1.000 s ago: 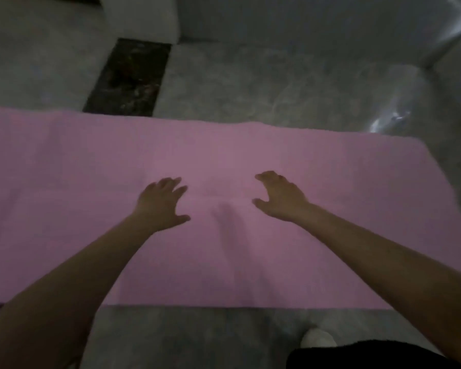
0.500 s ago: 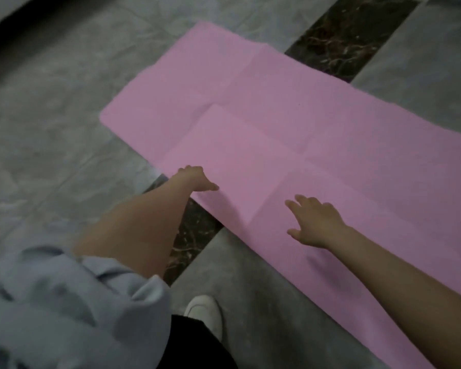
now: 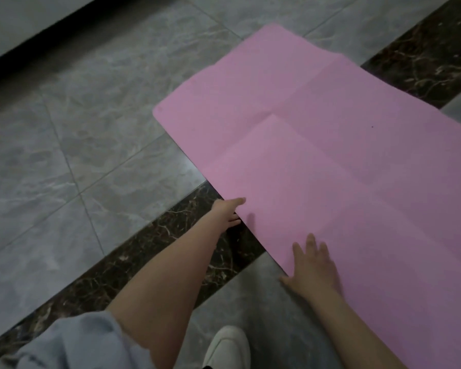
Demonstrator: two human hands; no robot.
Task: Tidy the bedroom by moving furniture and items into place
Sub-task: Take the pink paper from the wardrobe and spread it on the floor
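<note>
- Lying flat on grey marble floor [image 3: 91,145], pink mat [image 3: 317,161] runs from centre out toward 4 o'clock, fold creases visible.
- Left hand [image 3: 228,211] at mat's near edge, thumb on top, fingers tucked under, pinching the edge.
- Right hand [image 3: 314,270] at 5 o'clock, spread flat, palm on mat.
- White shoe [image 3: 228,344] at 6 o'clock, on a dark floor band [image 3: 149,251].

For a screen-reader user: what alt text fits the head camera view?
A person's left hand grips the near edge of a creased pink mat spread on grey tile floor, while the right hand lies flat on it. A white shoe shows below.
</note>
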